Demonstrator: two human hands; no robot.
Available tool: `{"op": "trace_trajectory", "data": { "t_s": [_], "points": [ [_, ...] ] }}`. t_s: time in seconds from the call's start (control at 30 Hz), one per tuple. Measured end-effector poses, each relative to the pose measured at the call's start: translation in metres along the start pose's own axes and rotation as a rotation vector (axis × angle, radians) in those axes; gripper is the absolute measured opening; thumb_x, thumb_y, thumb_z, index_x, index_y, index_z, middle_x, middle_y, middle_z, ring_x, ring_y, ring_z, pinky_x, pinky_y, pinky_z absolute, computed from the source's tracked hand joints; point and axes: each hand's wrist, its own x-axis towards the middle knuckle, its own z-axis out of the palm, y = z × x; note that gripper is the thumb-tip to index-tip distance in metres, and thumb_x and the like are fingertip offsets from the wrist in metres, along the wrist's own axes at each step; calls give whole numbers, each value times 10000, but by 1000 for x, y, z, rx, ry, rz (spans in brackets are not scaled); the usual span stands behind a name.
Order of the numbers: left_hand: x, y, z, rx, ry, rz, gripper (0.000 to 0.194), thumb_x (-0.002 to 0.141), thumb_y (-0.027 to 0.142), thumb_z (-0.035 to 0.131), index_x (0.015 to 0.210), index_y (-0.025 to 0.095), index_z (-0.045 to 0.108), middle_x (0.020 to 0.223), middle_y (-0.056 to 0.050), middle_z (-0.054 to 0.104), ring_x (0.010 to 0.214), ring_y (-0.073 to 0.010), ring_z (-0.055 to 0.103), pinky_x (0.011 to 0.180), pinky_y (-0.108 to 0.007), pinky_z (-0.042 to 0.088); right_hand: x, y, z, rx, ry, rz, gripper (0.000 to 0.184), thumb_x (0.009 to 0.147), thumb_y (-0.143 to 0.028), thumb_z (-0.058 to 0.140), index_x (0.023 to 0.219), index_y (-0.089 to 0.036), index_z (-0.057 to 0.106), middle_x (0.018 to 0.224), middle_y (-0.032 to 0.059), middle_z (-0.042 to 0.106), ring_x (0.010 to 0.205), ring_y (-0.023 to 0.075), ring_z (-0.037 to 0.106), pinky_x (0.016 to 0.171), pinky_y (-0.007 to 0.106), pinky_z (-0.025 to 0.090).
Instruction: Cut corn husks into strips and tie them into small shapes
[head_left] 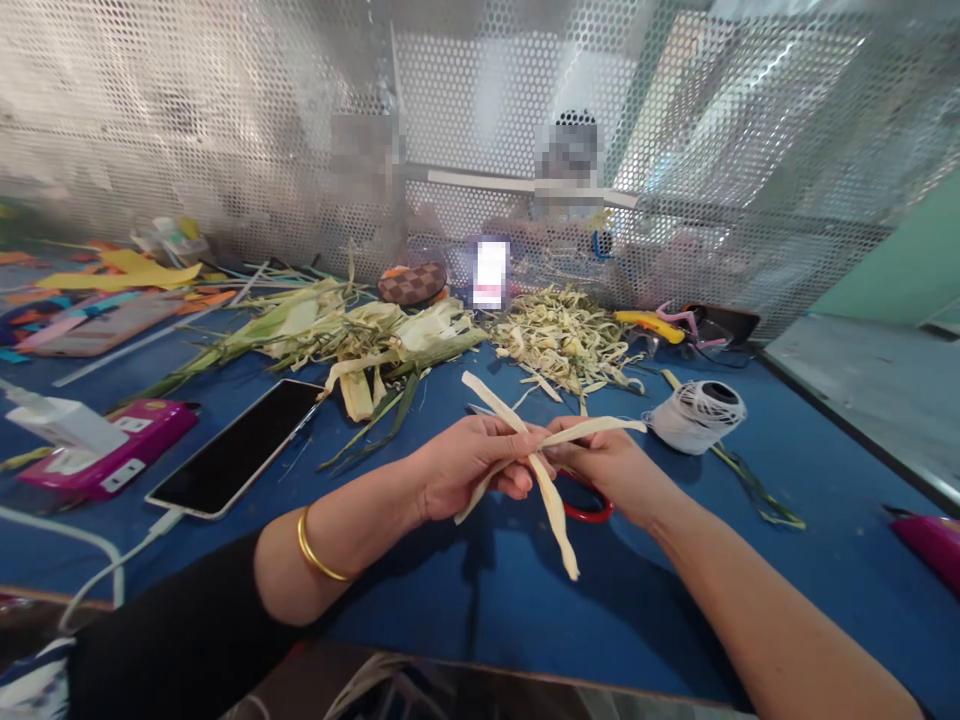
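Pale corn husk strips [553,500] cross each other between my two hands, above the blue table. My left hand [476,455] pinches them where they cross, thumb on top. Close beside it, my right hand [611,465] is closed on the strip [592,428] that points right. Behind and below my hands lies a pair of scissors with red handles [589,515], partly covered by the fingers. A spool of white thread [697,415] lies just beyond my right hand.
Corn husks [360,330] and a heap of curled husk strips [562,340] lie at the back. On the left are a phone [236,450] on a cable and a magenta power strip [161,430]. A perforated metal screen [480,90] stands behind the table.
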Motion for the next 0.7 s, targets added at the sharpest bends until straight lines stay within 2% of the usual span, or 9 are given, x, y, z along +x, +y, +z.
{"op": "trace_trajectory", "data": {
  "t_s": [0.17,0.33,0.57,0.7],
  "points": [
    [-3,0,1,116,-53,51,329,665,361,779,829,121,624,648,-43,679,470,-90,602,494,-171,493,-2,-8,0,-25,-47,17,264,662,-376,741,595,-163,599,551,-29,547,541,101,444,520,233,311],
    [-2,-3,3,88,-44,82,373,628,387,796,786,116,593,644,-45,666,463,-93,598,486,-178,488,1,-4,1,40,-90,80,313,635,-440,754,626,-156,624,593,-13,581,582,119,491,571,245,369],
    [-2,-2,6,13,18,46,232,719,268,741,852,118,626,673,-45,684,509,-100,626,522,-186,510,3,1,1,52,-35,66,407,634,-542,738,662,-149,631,580,-21,571,512,89,437,485,218,298],
    [-1,-5,7,32,80,62,120,782,211,673,760,103,625,643,-57,686,492,-92,617,506,-172,500,5,2,3,-9,-53,-1,444,661,-580,700,593,-156,589,539,-27,537,513,93,421,499,228,300]
  ]
}}
